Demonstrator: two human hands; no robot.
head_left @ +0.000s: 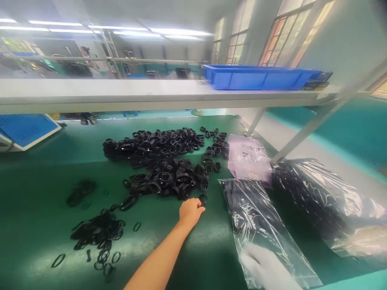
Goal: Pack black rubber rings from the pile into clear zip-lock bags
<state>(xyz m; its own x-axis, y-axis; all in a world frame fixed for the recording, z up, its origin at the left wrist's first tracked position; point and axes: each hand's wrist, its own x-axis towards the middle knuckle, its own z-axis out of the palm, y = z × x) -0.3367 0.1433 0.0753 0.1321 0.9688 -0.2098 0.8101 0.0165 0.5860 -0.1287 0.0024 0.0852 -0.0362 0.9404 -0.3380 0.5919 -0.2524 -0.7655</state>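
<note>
My left hand [190, 211] reaches out bare-armed over the green table [36, 193]. Its fingers are pinched on a small stack of black rubber rings [202, 199] at the near edge of a big pile of black rings [165, 161]. My right hand [266, 268], in a white glove, is at the bottom right. It rests on the near end of a clear plastic bag [256, 217] filled with black rings. The glove is blurred and its fingers do not show clearly.
Loose thin rings [98, 235] lie scattered at the near left. A second filled bag [314, 197] and a pinkish bag [248, 159] lie to the right. A shelf [121, 94] above carries a blue tray [256, 76]. A blue-topped device [26, 129] stands far left.
</note>
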